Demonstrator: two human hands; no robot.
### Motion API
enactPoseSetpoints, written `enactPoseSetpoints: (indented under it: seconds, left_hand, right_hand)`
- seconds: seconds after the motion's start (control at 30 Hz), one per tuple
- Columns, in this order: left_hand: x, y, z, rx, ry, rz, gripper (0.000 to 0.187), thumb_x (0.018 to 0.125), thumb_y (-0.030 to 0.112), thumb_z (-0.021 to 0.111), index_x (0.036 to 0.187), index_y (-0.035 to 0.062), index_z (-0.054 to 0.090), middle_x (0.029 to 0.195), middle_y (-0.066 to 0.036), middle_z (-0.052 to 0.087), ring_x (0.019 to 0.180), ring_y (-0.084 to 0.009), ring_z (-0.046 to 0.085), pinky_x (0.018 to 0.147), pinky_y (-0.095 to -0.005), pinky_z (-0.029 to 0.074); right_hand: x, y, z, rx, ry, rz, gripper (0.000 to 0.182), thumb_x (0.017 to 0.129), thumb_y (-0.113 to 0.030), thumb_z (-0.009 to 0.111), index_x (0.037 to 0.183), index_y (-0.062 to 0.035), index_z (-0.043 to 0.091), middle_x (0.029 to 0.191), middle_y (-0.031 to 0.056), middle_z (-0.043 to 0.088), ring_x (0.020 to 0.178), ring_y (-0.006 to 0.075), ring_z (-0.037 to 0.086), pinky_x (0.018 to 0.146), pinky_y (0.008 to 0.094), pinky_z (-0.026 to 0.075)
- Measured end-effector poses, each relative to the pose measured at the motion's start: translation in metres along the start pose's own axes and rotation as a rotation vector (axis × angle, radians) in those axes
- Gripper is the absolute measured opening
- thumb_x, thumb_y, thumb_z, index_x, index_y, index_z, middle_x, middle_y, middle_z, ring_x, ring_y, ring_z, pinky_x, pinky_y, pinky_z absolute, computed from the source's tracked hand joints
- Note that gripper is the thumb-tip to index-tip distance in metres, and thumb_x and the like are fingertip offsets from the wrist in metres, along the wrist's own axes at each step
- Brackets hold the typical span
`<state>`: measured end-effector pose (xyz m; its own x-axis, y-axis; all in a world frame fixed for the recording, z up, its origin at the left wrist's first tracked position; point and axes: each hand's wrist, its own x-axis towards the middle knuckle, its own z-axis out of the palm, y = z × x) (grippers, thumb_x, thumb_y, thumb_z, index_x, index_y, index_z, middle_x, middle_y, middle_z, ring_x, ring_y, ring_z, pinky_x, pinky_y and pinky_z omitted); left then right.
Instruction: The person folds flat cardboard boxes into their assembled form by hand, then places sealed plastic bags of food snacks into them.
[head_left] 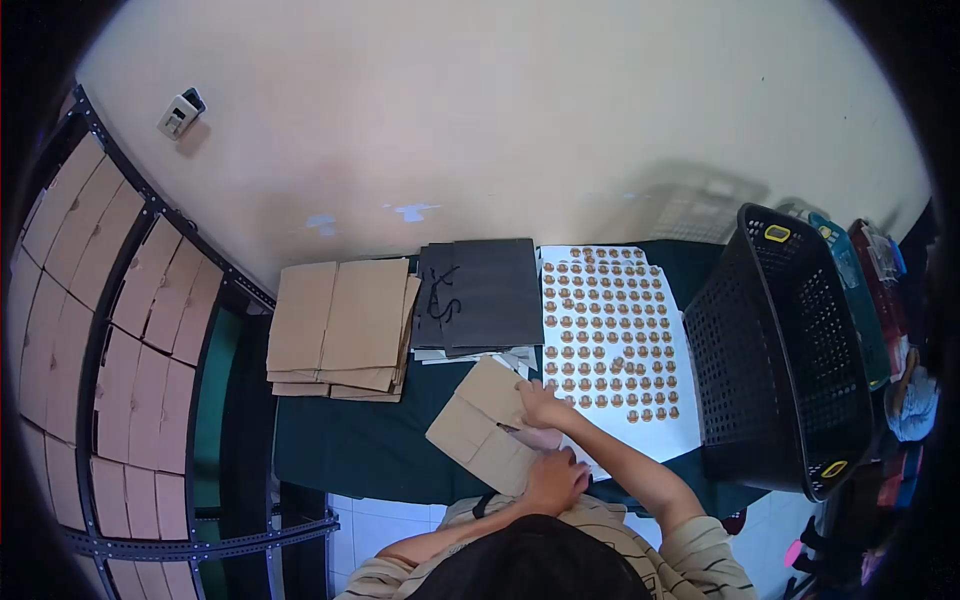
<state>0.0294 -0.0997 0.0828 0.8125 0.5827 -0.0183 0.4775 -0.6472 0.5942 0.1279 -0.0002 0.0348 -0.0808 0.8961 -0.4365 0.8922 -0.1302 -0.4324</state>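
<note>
Clasped on the carton's right edge, that's our right hand (543, 404), fingers closed over the brown board. Our left hand (556, 482) is bent in beside the lower right corner; whether it grips or only steadies, we cannot tell from the head view. Between the two sits a pinkish patch (537, 438), too blurred for us to name. And the carton (470, 415) itself? Aslant at the front of the table, its low corner close to our shirt (480, 512), an angle that probably gives both hands an edge to work at.

Look right: we have the white sheet (665, 440) lying flat, rows of round stickers (660, 413) facing up, set, we'd judge, for easy reach. Our right forearm (610, 440) crosses its front left corner and hides part of it. Beyond that, the tall black basket (735, 360) hems in the right side.

Behind the carton we find the black board (495, 290), dark scrawl and all, papers poking out beneath; left of it, the stack (340, 310) of flat brown board. Far left, boxes (130, 500) fill the shelf (200, 390). Down front, our cap (530, 565) blocks the view of our lap.
</note>
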Motion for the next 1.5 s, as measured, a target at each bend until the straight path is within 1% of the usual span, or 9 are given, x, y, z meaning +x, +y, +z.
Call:
enactPoseSetpoints:
  seconds: [0.2,0.3,0.37,0.43,0.53,0.67,1.17,1.4,1.5]
  left_hand:
    - [-0.003,-0.054,-0.013,-0.249,-0.013,-0.077,0.02,0.075,0.02,0.062,0.088,0.004,0.059,0.088,-0.014,0.054,0.081,-0.0296,0.055,0.07,-0.0387,0.045]
    - [-0.003,-0.076,-0.046,-0.445,0.034,-0.409,0.023,0.076,0.02,0.062,0.092,0.0043,0.058,0.093,-0.013,0.054,0.087,-0.0279,0.054,0.073,-0.0363,0.044]
    - [-0.006,-0.098,-0.042,-0.206,0.304,-0.109,0.03,0.076,0.024,0.064,0.099,0.0062,0.056,0.099,-0.01,0.056,0.095,-0.0261,0.053,0.081,-0.0375,0.04]
    - [-0.008,-0.103,-0.04,-0.142,0.267,-0.061,0.033,0.076,0.026,0.064,0.103,0.0076,0.056,0.103,-0.009,0.056,0.099,-0.0252,0.052,0.084,-0.0397,0.038]
    - [-0.007,-0.112,-0.041,-0.074,0.167,-0.034,0.04,0.077,0.032,0.063,0.109,0.0102,0.055,0.116,-0.006,0.055,0.109,-0.0225,0.049,0.091,-0.0444,0.032]
    - [-0.005,-0.114,-0.045,-0.022,0.102,-0.004,0.044,0.078,0.038,0.06,0.112,0.0104,0.054,0.117,-0.007,0.054,0.114,-0.0225,0.046,0.097,-0.0454,0.029]
    - [-0.001,-0.133,-0.034,0.201,0.1,0.203,0.034,0.075,0.038,0.06,0.086,0.0058,0.056,0.119,-0.006,0.05,0.105,-0.0235,0.047,0.1,-0.0571,0.017]
    - [0.023,-0.138,-0.04,0.082,0.023,0.093,0.039,0.072,0.04,0.064,0.09,0.0062,0.056,0.112,-0.007,0.051,0.099,-0.0244,0.047,0.099,-0.0552,0.02]
    - [0.033,-0.146,-0.034,-0.003,0.256,-0.02,0.043,0.072,0.04,0.064,0.101,0.0089,0.055,0.11,-0.012,0.048,0.107,-0.0288,0.043,0.099,-0.0526,0.02]
  right_hand:
    - [0.018,0.018,-0.007,0.026,-0.092,0.073,0.081,0.065,-0.035,0.073,0.128,-0.0094,0.03,0.116,0.0205,0.046,0.11,0.0396,0.044,0.09,0.047,0.039]
    - [0.016,0.046,-0.001,0.392,0.017,-0.226,0.063,0.07,-0.04,0.069,0.114,-0.0008,0.047,0.103,0.0196,0.053,0.1,0.0297,0.052,0.085,0.036,0.041]
    - [-0.002,0.046,-0.022,0.568,-0.112,-0.25,0.055,0.071,-0.037,0.069,0.11,-0.0022,0.051,0.102,0.0177,0.053,0.1,0.0288,0.052,0.086,0.0353,0.04]
    - [-0.009,0.054,-0.027,0.682,-0.179,-0.424,0.029,0.071,-0.023,0.069,0.094,-0.0058,0.061,0.098,0.0131,0.054,0.099,0.0255,0.05,0.088,0.0326,0.038]
    - [-0.025,0.058,-0.009,0.483,0.11,-0.556,0.022,0.067,-0.013,0.068,0.087,-0.0066,0.062,0.098,0.011,0.055,0.101,0.0231,0.049,0.088,0.0316,0.038]
    - [-0.023,0.061,0.002,0.627,0.081,-0.546,0.018,0.064,-0.007,0.064,0.081,-0.0043,0.06,0.089,0.0085,0.058,0.091,0.0246,0.053,0.083,0.0332,0.04]
    - [-0.014,0.06,-0.009,0.452,-0.141,-0.58,0.024,0.067,-0.013,0.064,0.088,-0.0045,0.059,0.096,0.0123,0.055,0.099,0.0266,0.049,0.088,0.0338,0.038]
    - [-0.036,0.057,0.001,0.421,0.337,-0.303,0.038,0.068,-0.019,0.067,0.101,-0.0062,0.052,0.101,0.0138,0.048,0.1,0.029,0.048,0.085,0.0356,0.04]
    - [-0.024,0.077,0.038,0.485,0.451,-0.23,0.05,0.072,-0.022,0.069,0.112,-0.0043,0.046,0.112,0.0139,0.05,0.104,0.0268,0.049,0.083,0.037,0.042]
